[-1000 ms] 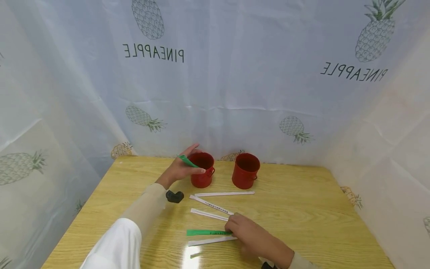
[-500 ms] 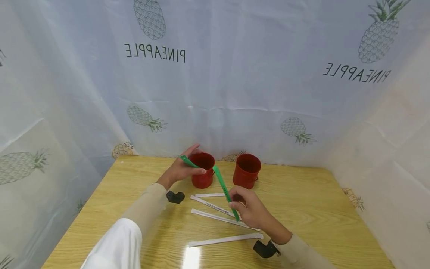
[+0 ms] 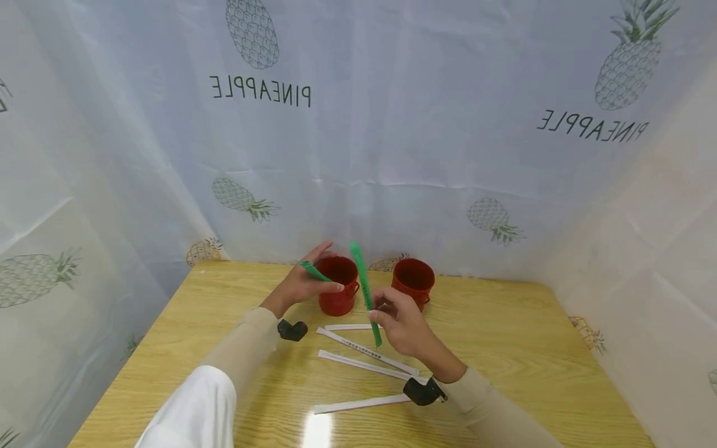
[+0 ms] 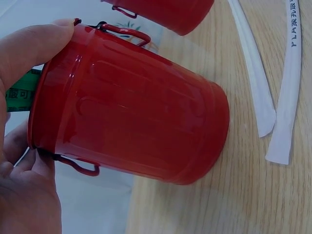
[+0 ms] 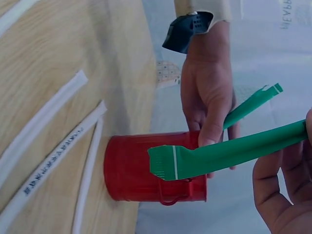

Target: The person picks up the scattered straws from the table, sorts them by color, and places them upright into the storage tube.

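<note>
My left hand holds the left red bucket at its rim, thumb on the near side and fingers round the far side. A green paper-wrapped straw leans out of that bucket's mouth, beside the hand. My right hand pinches a second green-wrapped straw near its lower end. This straw stands tilted in the air between the two buckets, its upper end leaning left. In the right wrist view it overlaps the left bucket. The right red bucket is partly hidden behind my right hand.
Several white paper-wrapped straws lie on the wooden table in front of the buckets, some partly under my right forearm. A white pineapple-print curtain rises behind the table and along its sides. Black wrist cameras sit on both wrists.
My right hand has picked the green-wrapped straw up from among the white ones, tilted it upward and carried it forward toward the left bucket. My left hand has stayed on its bucket.
</note>
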A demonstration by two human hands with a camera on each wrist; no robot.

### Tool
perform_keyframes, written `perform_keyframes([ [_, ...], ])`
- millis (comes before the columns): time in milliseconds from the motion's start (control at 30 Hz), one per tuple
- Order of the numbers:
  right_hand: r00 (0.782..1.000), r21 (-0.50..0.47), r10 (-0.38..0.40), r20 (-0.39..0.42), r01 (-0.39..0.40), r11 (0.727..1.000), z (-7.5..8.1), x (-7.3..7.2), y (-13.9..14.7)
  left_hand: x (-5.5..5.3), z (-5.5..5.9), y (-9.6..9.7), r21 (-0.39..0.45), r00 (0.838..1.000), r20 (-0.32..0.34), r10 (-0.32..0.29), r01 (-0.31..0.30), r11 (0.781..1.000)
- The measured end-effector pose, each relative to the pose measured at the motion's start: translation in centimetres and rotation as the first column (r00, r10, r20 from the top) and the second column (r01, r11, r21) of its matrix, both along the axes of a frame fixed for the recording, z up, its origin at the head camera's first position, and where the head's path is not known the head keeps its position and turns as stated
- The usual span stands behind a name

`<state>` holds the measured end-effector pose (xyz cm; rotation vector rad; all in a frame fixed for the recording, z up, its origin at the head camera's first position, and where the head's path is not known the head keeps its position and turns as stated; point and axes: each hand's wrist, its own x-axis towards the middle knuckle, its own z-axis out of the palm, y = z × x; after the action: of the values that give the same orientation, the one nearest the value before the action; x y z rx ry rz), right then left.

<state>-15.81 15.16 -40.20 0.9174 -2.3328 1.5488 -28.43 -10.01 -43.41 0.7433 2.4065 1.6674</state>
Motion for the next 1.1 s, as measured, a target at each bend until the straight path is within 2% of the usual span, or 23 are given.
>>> perform_keyframes([
  [167, 0.999, -0.024, -0.036, -0.021, 0.036, 0.999, 0.9, -1.5, -1.1, 0.0, 0.0, -0.1, 0.002, 1.0, -0.008, -0.007, 0.007, 1.0],
  [400, 0.996, -0.071, -0.061, -0.071, 0.056, 0.996, 2.1, -4.6, -2.9, 0.1, 0.3, -0.1, 0.015, 1.0, 0.003, -0.01, 0.01, 1.0],
  [500, 0.994, -0.093, -0.07, -0.079, 0.063, 0.994, 2.7, -5.4, -3.7, 0.0, 0.1, 0.0, 0.019, 1.0, 0.009, -0.013, 0.013, 1.0],
  [700, 0.983, -0.107, -0.087, -0.161, 0.07, 0.992, 3.6, -6.8, -5.1, -0.3, 0.0, 0.1, 0.028, 1.0, 0.014, -0.018, 0.017, 0.999],
  [867, 0.98, -0.058, -0.081, -0.184, 0.071, 0.996, 3.0, -7.8, -5.9, -0.3, -0.1, 0.0, 0.023, 1.0, -0.015, -0.013, 0.014, 1.0],
  [1100, 0.99, 0.001, -0.097, -0.106, 0.097, 0.995, 0.9, -8.6, -6.1, -0.3, -0.4, -0.1, 0.066, 0.997, -0.065, -0.052, 0.057, 0.996],
])
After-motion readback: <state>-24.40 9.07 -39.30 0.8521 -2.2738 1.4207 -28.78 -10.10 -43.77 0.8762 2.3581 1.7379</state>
